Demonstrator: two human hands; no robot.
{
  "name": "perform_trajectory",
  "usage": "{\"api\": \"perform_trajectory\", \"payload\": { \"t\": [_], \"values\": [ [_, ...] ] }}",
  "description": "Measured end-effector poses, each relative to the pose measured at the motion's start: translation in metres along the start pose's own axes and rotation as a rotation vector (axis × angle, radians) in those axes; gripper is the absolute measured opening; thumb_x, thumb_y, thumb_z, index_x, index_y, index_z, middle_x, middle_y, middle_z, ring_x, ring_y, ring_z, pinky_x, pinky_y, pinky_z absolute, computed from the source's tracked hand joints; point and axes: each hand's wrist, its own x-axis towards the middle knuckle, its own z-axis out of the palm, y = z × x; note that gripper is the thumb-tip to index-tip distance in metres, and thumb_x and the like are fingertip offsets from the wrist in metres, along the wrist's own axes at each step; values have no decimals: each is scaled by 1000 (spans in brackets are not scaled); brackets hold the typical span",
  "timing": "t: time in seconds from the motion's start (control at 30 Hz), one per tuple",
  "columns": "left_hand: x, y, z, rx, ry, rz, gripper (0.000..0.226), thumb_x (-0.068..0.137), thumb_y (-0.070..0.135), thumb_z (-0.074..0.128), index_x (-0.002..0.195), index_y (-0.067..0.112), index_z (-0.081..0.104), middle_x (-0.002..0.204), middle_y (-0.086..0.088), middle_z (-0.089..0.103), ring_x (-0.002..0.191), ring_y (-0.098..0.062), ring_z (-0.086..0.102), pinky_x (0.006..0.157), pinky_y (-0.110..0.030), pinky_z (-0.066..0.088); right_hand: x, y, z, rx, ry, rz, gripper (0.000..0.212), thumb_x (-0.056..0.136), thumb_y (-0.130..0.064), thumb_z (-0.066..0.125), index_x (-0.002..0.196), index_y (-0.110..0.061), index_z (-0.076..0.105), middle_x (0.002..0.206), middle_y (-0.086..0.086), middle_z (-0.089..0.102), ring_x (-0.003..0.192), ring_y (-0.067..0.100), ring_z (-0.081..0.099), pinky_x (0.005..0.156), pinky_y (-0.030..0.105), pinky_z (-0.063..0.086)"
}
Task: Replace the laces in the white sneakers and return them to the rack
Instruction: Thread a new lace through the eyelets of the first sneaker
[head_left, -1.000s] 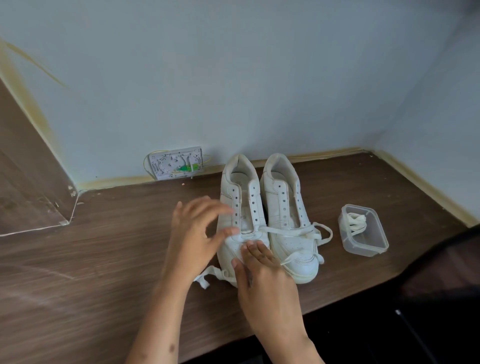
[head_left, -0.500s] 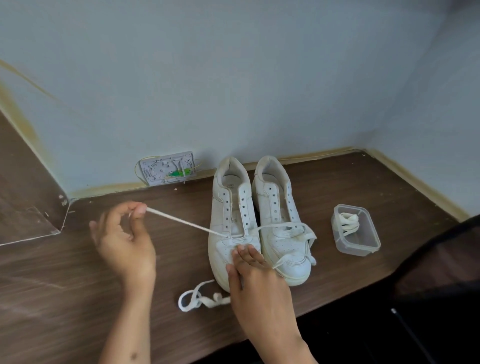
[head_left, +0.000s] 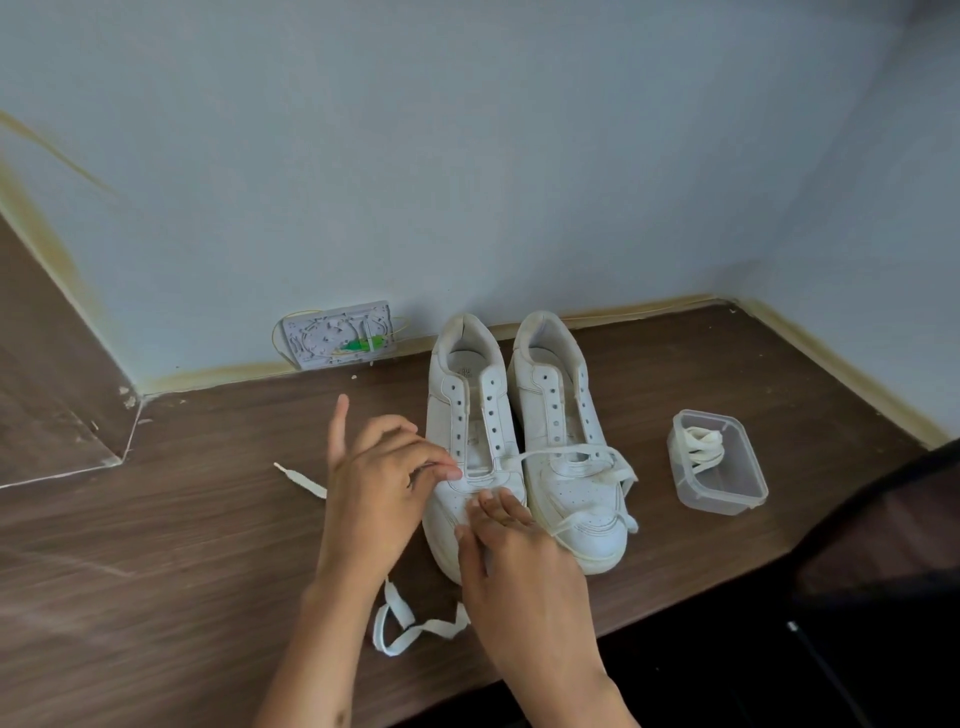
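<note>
Sneakers side by side on surface, toes toward camera. Left hand fingers pinch lace at left sneaker's lowest eyelets. Right hand flat, fingers straight on its toe. Right sneaker alongside, touching.

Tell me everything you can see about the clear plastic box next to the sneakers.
The box is a small rectangular tub of clear, slightly frosted plastic with rounded corners and a lipped rim, no lid on it. It stands upright on the brown wood-look table, to the right of the sneakers and apart from them. Inside lies a bundle of white laces, bunched toward the far end. Neither hand touches it.
</note>
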Motion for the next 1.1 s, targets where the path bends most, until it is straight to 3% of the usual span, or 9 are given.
{"api": "perform_trajectory", "payload": {
  "t": [0.1,0.23,0.3,0.37,0.53,0.73,0.9,1.0,1.1],
  "values": [
    [1,0,-10,36,235,-137,15,89,27,60,79,26,72,83,13,67,91,-12,57,117,-55,17,0,0,-1,11,5,3,25,76,-35,63,93,-25,79,101,-12,74,105,2,66,71,12,52],
    [-4,-31,-32,20,560,-598,18,93,21,55,93,8,67,95,-11,66,95,-35,58,110,-59,28,0,-2,-2,-8,-15,5,26,76,-36,61,91,-25,79,100,-14,74,105,1,66,72,13,53],
    [-8,-38,-33,41,449,-624,18,93,25,63,101,10,67,105,-13,64,105,-34,54,105,-55,34,0,-2,-2,-13,-24,5,26,76,-36,61,91,-25,79,99,-14,74,106,1,66,71,13,53],
    [-6,-34,-27,-30,239,-452,20,89,34,68,103,19,71,109,-2,64,107,-23,53,101,-58,38,0,-3,-3,-15,-30,10,26,76,-36,61,90,-25,80,99,-14,75,105,1,66,70,13,53],
    [-2,-7,-4,-13,-117,-35,34,80,61,53,81,34,74,86,23,66,96,1,55,118,-51,16,2,-5,-5,-21,-64,21,27,75,-36,62,91,-24,79,97,-12,75,103,3,67,64,13,53],
    [-3,-1,-3,80,34,0,14,90,34,60,79,31,68,81,22,63,89,-5,56,117,-53,19,3,-6,-8,-7,-104,33,28,74,-37,61,92,-25,79,99,-12,75,102,3,68,65,13,53],
    [-4,-22,-26,18,518,-484,9,91,16,56,92,13,65,91,7,61,84,-24,56,110,-50,28,2,-7,-13,-6,-143,40,27,75,-38,60,92,-26,79,100,-15,74,103,2,67,68,14,53],
    [-8,-31,-29,25,406,-568,10,94,21,63,99,13,65,99,-5,63,95,-31,55,96,-48,36,3,-7,-13,2,-162,62,27,77,-36,60,92,-24,79,100,-13,74,104,3,67,69,15,53],
    [-3,-25,-24,-101,121,-301,21,89,36,65,102,21,70,105,5,65,98,-18,57,96,-50,42,4,-9,-15,23,-179,66,28,78,-36,60,94,-23,79,100,-12,75,104,3,67,70,15,54]
  ]
}}
